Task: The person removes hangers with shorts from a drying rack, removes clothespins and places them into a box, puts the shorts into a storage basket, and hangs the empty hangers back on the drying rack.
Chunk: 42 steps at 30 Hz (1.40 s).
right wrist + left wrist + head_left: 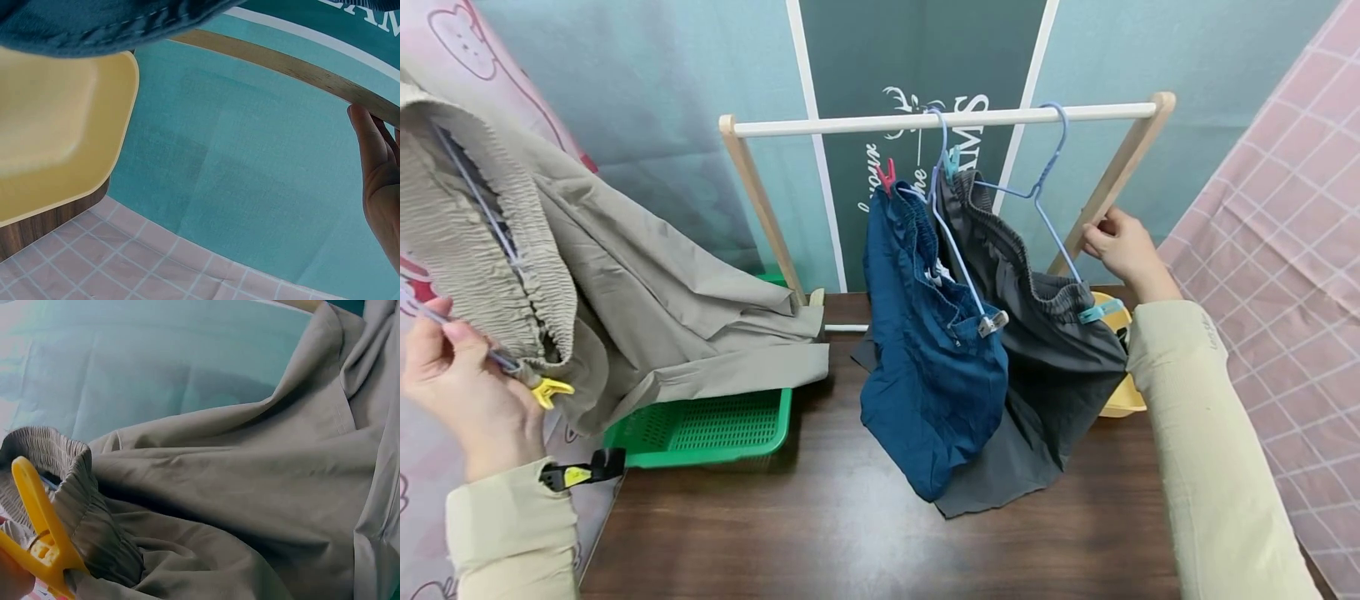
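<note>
My left hand (471, 387) pinches a lilac hanger (471, 179) at the left. Beige-grey trousers (647, 267) with a gathered waistband hang from it, and a yellow clip (552, 392) sits at the waistband's edge. The left wrist view shows that yellow clip (47, 544) close up. At the right, fingers and thumb of my right hand (1123, 246) grip the wooden side post (1105, 187) of a clothes rack. From the rack's white bar (850, 125) hang blue trousers (932, 358) and dark grey trousers (1037, 383), each on a lilac hanger.
Under the beige-grey trousers stands a green basket (715, 425) on the brown wooden table (865, 542). A yellow bin (112, 125) is behind the dark grey trousers, partly hidden in the head view. Cloth curtains (662, 125) surround the table.
</note>
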Motion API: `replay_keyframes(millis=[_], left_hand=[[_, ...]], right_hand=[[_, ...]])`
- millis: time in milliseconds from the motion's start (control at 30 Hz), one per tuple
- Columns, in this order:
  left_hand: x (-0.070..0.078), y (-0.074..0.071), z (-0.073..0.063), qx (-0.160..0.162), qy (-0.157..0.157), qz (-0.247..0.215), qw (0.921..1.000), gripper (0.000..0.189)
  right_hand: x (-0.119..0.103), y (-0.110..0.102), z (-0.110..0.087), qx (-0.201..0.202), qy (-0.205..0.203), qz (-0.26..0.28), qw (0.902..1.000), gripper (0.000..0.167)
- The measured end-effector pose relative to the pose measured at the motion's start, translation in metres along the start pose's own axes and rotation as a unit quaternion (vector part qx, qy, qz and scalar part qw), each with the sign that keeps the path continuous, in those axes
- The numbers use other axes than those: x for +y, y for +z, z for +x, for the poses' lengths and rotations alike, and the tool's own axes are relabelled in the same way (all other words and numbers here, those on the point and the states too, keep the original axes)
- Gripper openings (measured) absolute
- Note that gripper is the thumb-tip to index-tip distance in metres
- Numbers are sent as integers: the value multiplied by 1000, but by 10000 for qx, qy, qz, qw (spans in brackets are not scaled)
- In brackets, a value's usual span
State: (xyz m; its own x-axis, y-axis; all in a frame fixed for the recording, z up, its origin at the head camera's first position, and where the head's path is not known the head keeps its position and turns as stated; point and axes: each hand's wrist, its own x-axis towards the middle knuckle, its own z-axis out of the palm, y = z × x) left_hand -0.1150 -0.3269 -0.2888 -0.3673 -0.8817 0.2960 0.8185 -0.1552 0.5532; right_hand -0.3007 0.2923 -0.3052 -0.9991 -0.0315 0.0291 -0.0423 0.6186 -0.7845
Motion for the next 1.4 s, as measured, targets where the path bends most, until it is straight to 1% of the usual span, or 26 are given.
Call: replay_keyframes(millis=[100,133,200,233,333,367,433,500,600,667,733,800,900,1000,1133,1233,1300,1400], left_hand=[[-2,-2,-3,-123,53,265,9996,9],[-3,-4,-4,-246,42,325,9992,10],[-5,-8,-6,-477,-31,296,9984,11],[-7,-10,-7,-611,-36,394,9973,11],[-10,-16,-8,-909,-192,596,9939,14],[-11,-17,-8,-963,-231,709,9926,15],[-12,-21,-9,-1127,-252,989,9884,17],[-14,-26,-9,-1355,-335,1134,9837,16],[-16,-32,-9,-1690,-365,1614,9716,18],[-17,-36,-9,-1830,-429,1949,9626,19],[-18,-39,-9,-1884,-492,2202,9558,22],[-19,-41,-10,-1927,-523,2309,9523,25],[-21,-44,-11,-1942,-639,2246,9527,28],[-22,-46,-11,-2029,-730,2319,9485,30],[-23,-50,-12,-2129,-719,2713,9359,31],[-22,-54,-12,-2048,-694,3009,9288,33],[-21,-56,-13,-1927,-758,3032,9302,35],[-20,-58,-14,-1792,-831,2982,9338,37]], right_hand=[[-1,0,-1,-7,14,38,10000,63],[-1,0,-1,-7,12,39,10000,63],[-1,-1,-1,-4,15,13,10000,64],[-1,-1,-1,-3,18,-1,10000,64],[0,0,-1,-16,57,-58,10000,64],[0,0,-1,-23,68,-67,10000,64],[-1,0,0,-34,79,-75,9999,64],[-1,0,0,-38,87,-95,9999,64],[-2,0,-1,-45,99,-109,9999,63],[-2,0,-1,-43,80,-123,9999,63],[-2,-1,-1,-41,44,-101,9999,62],[-2,-1,-1,-34,-8,-74,10000,62],[0,-1,-1,-51,-90,11,9999,62],[1,-2,-2,17,-142,48,9999,60],[0,-2,-5,117,-39,62,9999,61],[-2,-4,-7,66,39,57,10000,63],[-5,-6,-9,-25,35,110,9999,65],[-9,-12,-12,12,97,263,9996,64]])
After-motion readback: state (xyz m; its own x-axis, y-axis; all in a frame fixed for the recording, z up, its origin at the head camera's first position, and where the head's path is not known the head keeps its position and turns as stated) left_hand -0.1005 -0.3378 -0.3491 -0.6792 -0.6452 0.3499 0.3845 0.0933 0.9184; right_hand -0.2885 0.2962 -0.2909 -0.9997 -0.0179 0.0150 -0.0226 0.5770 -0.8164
